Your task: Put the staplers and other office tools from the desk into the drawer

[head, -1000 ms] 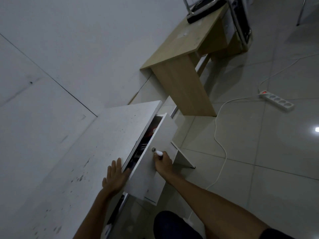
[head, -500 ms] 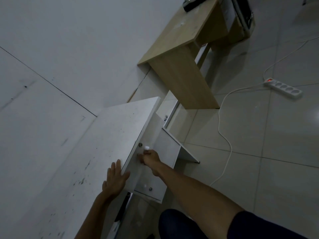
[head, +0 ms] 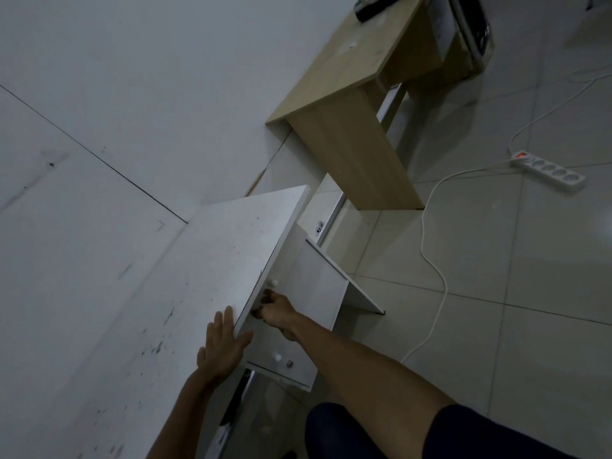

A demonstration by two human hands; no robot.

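At far left, a pale wall (head: 99, 94) runs along the back edge of the white desk (head: 139, 309), whose speckled top is bare from the wall to its front edge. The person's left hand (head: 222, 346) lies flat on that top at the front edge, fingers (head: 221, 321) spread and straight, thumb reaching over the lip; it pinches nothing.

Just right of the edge, the drawer (head: 265, 332) front sits flush under the desk top, with no gap showing, so none of the staplers or tools can be seen. A small white knob (head: 273, 282) stands on the front just above the right hand (head: 276, 309). That hand presses against the drawer front below the knob, fingers curled together and fingertips (head: 263, 301) touching the panel; whether they pinch anything cannot be told. A second white knob (head: 277, 357) sits lower, near the left thumb.

Right of the drawer, a white cabinet door (head: 319, 286) stands ajar over the tiled floor (head: 496, 326). Farther right, open floor is crossed by a white cable (head: 430, 260) running to a power strip (head: 549, 170). A wooden table (head: 347, 94) stands beyond the desk's far end.
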